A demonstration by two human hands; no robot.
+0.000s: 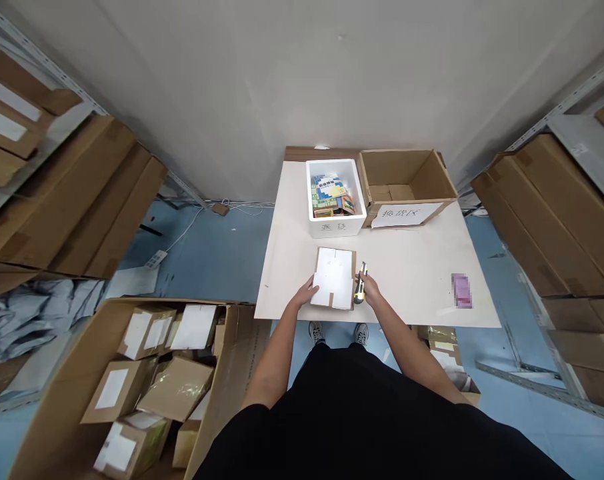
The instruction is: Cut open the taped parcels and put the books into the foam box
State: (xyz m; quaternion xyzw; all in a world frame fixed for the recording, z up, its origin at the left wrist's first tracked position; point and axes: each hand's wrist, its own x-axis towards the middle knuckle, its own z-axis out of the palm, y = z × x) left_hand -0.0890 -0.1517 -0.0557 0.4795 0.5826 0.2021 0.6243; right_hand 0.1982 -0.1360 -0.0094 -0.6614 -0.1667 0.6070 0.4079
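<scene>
A small cardboard box with white labels on its top lies on the pale table, in front of my body. My left hand grips the box's lower left edge, the thumb over the label. At its right side, my right hand is closed around a yellow and black utility knife, which points away from me. I cannot make out whether its blade is out. The right fingertips are close to the box's right edge; whether they touch it is unclear.
Behind the box stand a white foam bin of books and packets and an open carton with a handwritten sign. A purple bundle lies at the table's right. A large carton of parcels stands left on the floor. Shelves flank both sides.
</scene>
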